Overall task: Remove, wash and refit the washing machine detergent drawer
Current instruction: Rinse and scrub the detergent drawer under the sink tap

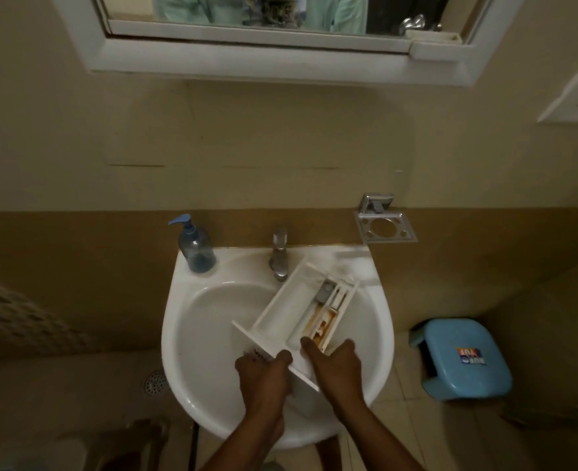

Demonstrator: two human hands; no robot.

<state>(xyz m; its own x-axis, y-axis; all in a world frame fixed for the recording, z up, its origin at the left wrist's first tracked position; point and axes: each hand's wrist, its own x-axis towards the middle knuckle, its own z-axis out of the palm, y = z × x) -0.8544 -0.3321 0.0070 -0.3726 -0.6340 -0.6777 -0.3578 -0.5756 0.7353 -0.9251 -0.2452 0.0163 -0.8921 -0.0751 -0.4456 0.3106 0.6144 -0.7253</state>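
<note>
From the head view, we hold the detergent drawer [281,311] slantwise over the sink [172,334]. Its front panel is nearest us, and its far end reaches toward the back rim, just right of the tap [278,254]. Our left hand [264,372] is curled round the front panel. Our right hand [335,365] grips the near right corner, thumb lying into the compartment. So the drawer is out of the machine, and we judge that we are at the start of the washing step. Brown residue [325,326] clings in the narrow right compartment, and the wide left one looks fairly clean. In this dim light we cannot tell for sure whether water is running; we see no stream.

The next move likely calls for freeing one hand to open the tap. The other then has to bear the drawer alone, with the stained compartment turned under the spout.

Room is tight at the back. The drawer's far corner sits close to the tap, and the soap bottle [196,246] stands on the left back ledge, apart from the drawer. The basin's left half is open for swinging the drawer. On the right the drawer overhangs toward the rim, with the floor and a blue stool [464,358] beyond, so a slip there would drop it outside the basin.
</note>
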